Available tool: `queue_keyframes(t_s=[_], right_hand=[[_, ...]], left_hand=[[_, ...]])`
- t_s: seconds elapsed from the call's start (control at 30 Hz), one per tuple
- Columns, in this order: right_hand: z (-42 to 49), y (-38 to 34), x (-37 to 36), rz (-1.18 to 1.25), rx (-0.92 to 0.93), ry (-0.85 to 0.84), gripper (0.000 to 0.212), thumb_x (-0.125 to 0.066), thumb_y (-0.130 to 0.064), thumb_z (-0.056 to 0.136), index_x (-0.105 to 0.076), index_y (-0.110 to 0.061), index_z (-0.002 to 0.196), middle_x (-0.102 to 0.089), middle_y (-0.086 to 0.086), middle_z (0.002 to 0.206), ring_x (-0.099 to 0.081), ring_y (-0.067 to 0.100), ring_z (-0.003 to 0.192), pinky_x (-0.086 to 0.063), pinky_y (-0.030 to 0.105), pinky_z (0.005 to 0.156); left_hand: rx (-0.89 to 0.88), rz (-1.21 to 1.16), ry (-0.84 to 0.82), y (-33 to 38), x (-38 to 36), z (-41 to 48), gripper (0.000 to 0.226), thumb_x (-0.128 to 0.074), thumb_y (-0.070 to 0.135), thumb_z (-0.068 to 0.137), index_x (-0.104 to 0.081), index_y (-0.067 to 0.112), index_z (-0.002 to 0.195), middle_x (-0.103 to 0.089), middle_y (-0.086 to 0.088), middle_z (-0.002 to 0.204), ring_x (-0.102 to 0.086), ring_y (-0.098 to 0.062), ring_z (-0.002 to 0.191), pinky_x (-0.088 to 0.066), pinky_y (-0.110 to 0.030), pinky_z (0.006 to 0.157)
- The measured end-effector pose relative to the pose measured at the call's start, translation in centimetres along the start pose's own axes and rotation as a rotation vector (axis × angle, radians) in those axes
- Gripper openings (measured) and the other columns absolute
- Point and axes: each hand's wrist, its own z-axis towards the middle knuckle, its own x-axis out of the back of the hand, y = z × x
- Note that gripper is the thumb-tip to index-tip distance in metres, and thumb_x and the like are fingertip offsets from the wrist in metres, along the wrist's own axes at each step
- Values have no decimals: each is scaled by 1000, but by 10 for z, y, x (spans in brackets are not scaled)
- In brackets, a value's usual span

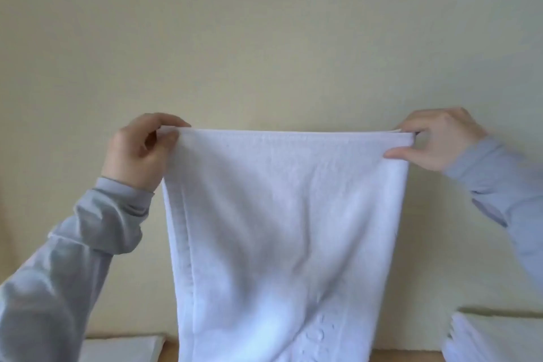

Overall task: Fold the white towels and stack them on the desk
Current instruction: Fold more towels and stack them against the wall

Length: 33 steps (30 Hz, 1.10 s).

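You hold the white towel [288, 214] up in front of the pale wall [264, 23], its top hem stretched level between your two hands. Your left hand [138, 150] pinches the top left corner, with the thumb and the curled fingers [170, 122] closed on the hem from either side. Your right hand [437, 138] pinches the top right corner: its fingers curl over the hem from above and the thumb [401, 153] presses on the cloth below them.

The towel hangs straight down from your grip, clear of everything at the top. Its lower end runs out of the bottom of the view, in front of the table [411, 355]. A second edge runs down its left side, so the cloth seems to hang in two layers. Low on the towel, right of the middle, there are some raised marks [318, 333] in the weave. They may be a woven mark or letters, but they are too blurred to read.

On the table at lower right sits a stack of folded white towels [496, 338], just beside the hanging cloth. At lower left a flat folded towel [123, 347] lies on the table, partly hidden behind your grey left sleeve [73, 258]. Your right sleeve [511, 200] is a paler blue-grey.
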Motion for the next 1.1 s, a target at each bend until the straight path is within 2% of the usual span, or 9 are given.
queue_keyframes(t_s=[0.07, 0.13, 0.33, 0.5, 0.63, 0.73, 0.83, 1.0, 1.1], right_hand=[[4, 4, 29, 32, 0, 180, 34, -85, -21, 62, -60, 2, 62, -58, 14, 63, -53, 26, 59, -35, 25, 61], [2, 1, 40, 28, 10, 147, 39, -85, -15, 64, -50, 0, 56, -46, 12, 58, -42, 25, 56, -29, 32, 58], [14, 3, 76, -27, 67, 167, 44, -83, -19, 66, -47, 3, 56, -46, 15, 57, -44, 32, 55, -30, 34, 60], [13, 12, 86, 199, -124, -84, 33, -82, -19, 64, -53, -6, 55, -37, -7, 40, -29, 10, 44, -25, 17, 44], [9, 27, 93, 570, -287, -359, 36, -78, -4, 70, -52, -16, 49, -50, -10, 45, -46, 2, 43, -33, 8, 44], [0, 36, 96, 692, -289, -452, 16, -72, 0, 74, -62, -8, 64, -64, -2, 62, -62, 10, 63, -47, 13, 57], [-12, 41, 94, 821, -283, -496, 3, -63, 3, 80, -64, 1, 78, -71, 4, 73, -67, 11, 70, -51, 17, 62], [-21, 41, 84, 850, -303, -312, 17, -63, 12, 78, -63, -3, 84, -61, 9, 70, -61, 11, 60, -52, 19, 58], [-16, 36, 78, 835, -326, -148, 50, -63, 16, 76, -60, -14, 115, -45, 0, 63, -47, 2, 49, -44, 10, 54]], left_hand=[[-89, -52, 19, 25, 2, 33, 20, -47, 2, 87, -65, 11, 90, -66, 20, 81, -56, 7, 78, -40, -8, 70], [-95, -38, -24, 33, 3, 48, 24, -46, -7, 90, -66, 6, 89, -65, 24, 75, -55, 14, 73, -40, -6, 68], [-123, -75, -59, 32, 7, 57, 25, -48, -7, 91, -66, 11, 89, -67, -5, 89, -57, 10, 78, -42, -8, 75], [84, -294, -162, 28, -11, 48, 22, -52, -4, 90, -66, 11, 83, -62, -10, 83, -53, -20, 81, -42, -35, 74], [201, -458, -190, 28, -24, 47, 24, -44, -7, 93, -65, 3, 86, -65, -6, 85, -57, -18, 83, -47, -26, 72], [222, -536, -233, 29, -28, 52, 22, -44, -7, 92, -65, 2, 87, -68, -1, 82, -60, -13, 81, -50, -16, 68], [229, -555, -253, 32, -29, 57, 22, -45, -6, 92, -64, 2, 86, -66, -4, 84, -58, -17, 83, -47, -24, 74], [198, -543, -230, 37, -25, 66, 21, -45, -7, 92, -64, 0, 88, -65, -5, 85, -58, -16, 83, -50, -13, 67], [149, -482, -233, 45, -19, 72, 17, -44, -7, 93, -61, -7, 96, -65, -3, 85, -59, -10, 81, -49, -10, 69]])
